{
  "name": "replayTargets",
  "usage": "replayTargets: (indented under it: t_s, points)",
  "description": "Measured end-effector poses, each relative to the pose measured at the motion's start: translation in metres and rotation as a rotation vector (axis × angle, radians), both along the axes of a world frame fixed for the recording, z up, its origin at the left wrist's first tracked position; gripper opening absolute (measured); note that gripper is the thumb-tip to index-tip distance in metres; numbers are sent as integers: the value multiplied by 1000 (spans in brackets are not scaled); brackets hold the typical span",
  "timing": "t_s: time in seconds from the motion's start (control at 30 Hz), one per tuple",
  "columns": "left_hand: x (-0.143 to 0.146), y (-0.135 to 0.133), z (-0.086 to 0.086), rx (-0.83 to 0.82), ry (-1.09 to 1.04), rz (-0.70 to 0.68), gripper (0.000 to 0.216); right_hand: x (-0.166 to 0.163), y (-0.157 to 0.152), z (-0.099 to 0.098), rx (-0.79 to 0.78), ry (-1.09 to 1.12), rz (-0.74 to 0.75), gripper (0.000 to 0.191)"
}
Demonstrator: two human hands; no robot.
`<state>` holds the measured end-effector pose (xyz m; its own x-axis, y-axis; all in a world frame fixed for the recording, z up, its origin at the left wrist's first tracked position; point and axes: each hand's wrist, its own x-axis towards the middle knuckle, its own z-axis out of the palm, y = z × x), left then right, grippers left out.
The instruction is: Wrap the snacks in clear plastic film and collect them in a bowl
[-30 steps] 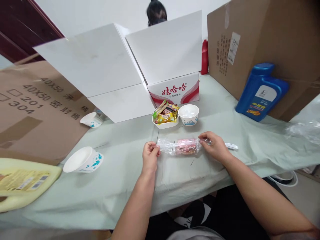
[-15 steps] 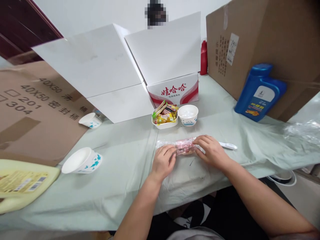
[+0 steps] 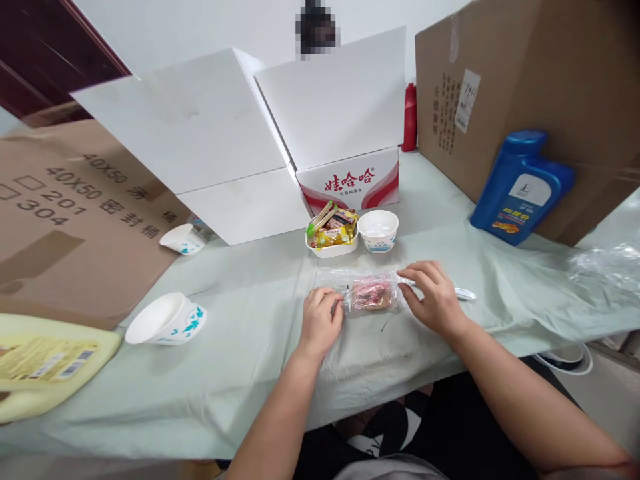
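Note:
A clear plastic bag with a pink snack packet (image 3: 369, 294) inside lies flat on the pale green tablecloth (image 3: 250, 333). My left hand (image 3: 320, 321) rests on the bag's left end with its fingers curled and pinching the plastic. My right hand (image 3: 434, 299) presses the bag's right end, fingers bent down onto it. Just beyond the bag stand a white bowl of wrapped snacks (image 3: 332, 233) and a small white bowl (image 3: 377, 229). A white pen-like object (image 3: 464, 293) lies behind my right hand.
An open white carton with red lettering (image 3: 280, 140) stands at the back, with a person partly visible behind it. A blue jug (image 3: 520, 188) leans on a large brown box (image 3: 525, 87) at right. Two paper bowls (image 3: 166, 320) and a yellow jug (image 3: 45, 367) lie at left.
Both hands had held the bag up by its ends; they have since lowered it flat on the cloth and moved inward onto it. My right hand has shifted slightly right again.

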<state>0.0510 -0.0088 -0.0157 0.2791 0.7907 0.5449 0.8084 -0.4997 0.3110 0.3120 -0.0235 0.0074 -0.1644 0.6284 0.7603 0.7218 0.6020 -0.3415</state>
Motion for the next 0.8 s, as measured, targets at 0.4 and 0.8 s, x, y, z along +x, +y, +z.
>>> replayTargets:
  t_s: [0.4,0.8]
  points:
    - [1,-46,44,-299,317,-469,10,-39,-23,5,-257,-536,361,39]
    - [-15,-46,43,-486,471,-36,22,5,-24,20,-762,-747,-300,25]
